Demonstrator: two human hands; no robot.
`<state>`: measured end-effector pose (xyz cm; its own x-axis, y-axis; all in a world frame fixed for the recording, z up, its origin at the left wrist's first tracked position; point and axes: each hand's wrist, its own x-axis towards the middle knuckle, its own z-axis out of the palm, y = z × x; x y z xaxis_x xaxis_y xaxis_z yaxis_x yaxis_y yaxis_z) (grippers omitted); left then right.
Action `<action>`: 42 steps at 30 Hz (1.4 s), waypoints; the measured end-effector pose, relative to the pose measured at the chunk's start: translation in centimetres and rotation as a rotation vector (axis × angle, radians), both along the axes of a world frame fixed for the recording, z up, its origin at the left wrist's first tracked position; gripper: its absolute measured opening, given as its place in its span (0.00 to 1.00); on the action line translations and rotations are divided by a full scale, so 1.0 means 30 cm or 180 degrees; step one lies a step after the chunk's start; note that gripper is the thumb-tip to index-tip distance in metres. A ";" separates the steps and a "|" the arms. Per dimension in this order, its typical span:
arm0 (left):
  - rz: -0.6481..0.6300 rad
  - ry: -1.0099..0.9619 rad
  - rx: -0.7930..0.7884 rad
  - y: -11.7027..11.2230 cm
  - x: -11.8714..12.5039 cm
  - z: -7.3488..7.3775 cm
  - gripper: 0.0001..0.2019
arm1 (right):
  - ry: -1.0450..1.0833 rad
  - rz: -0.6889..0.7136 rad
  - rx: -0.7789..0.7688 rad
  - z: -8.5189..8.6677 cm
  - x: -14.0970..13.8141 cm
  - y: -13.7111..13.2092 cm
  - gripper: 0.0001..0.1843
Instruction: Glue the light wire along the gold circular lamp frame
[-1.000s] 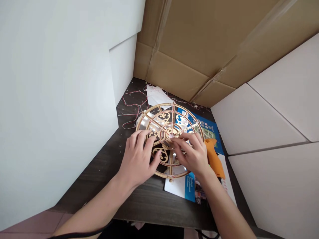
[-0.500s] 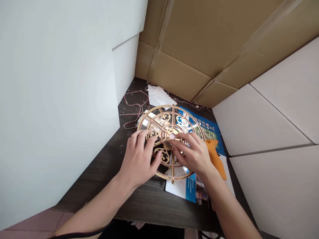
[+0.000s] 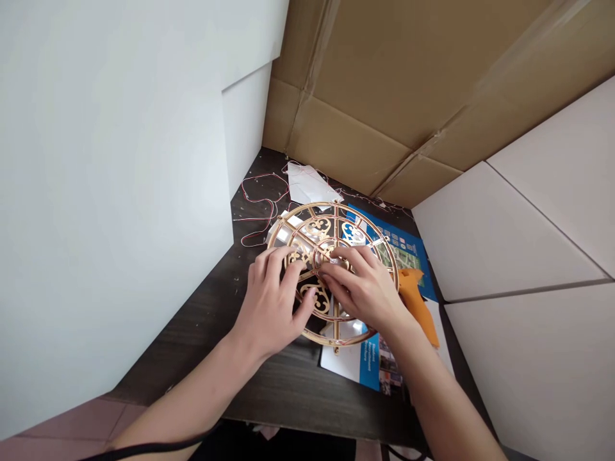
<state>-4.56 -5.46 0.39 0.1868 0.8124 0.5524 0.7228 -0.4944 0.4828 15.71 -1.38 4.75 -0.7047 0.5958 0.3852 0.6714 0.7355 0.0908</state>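
Observation:
A round gold-coloured openwork frame (image 3: 337, 308), with spokes, rings and scroll ornaments, lies on the dark table. Thin reddish wire runs along its rings and spokes. Over its left side rests my left hand (image 3: 273, 301), fingers bent and thumb spread apart, touching the rings and scrollwork. My right hand (image 3: 368, 288) reaches over the right side to the hub, its thumb and fingertips pinched together there. Whatever lies between those fingertips is small and mostly hidden. Something shiny shows beside them at the hub.
An orange glue gun (image 3: 417, 307) lies right of the frame, on brochures (image 3: 368, 365). Loose red and white wire (image 3: 258, 200) trails at the back left, by a white paper piece (image 3: 312, 184). White panels (image 3: 158, 160) and cardboard (image 3: 355, 141) wall in the dark table (image 3: 192, 358).
My right hand has shifted slightly left and closer in over the hub, covering more of it. My left hand keeps its place on the frame. The whole view has drifted slightly.

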 end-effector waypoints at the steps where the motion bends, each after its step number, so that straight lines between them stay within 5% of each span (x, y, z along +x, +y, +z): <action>1: 0.0000 -0.0019 -0.0003 0.000 0.000 0.000 0.13 | -0.0025 -0.0002 0.0017 0.000 -0.002 0.003 0.08; 16: -0.0151 0.0002 -0.0101 -0.008 -0.006 0.010 0.12 | -0.0462 0.0096 0.0257 0.043 -0.023 0.008 0.07; 22: -0.0127 0.0166 -0.0095 -0.005 -0.003 0.007 0.14 | 0.0427 0.0020 -0.0511 0.021 -0.017 0.002 0.10; 27: -0.0120 0.0191 -0.0076 -0.004 -0.001 0.005 0.15 | 0.1274 -0.0296 -0.0417 0.012 -0.012 -0.026 0.09; 42: -0.0089 0.0250 -0.0014 0.000 0.001 0.004 0.14 | 0.0410 -0.0059 -0.0364 0.007 -0.026 -0.006 0.08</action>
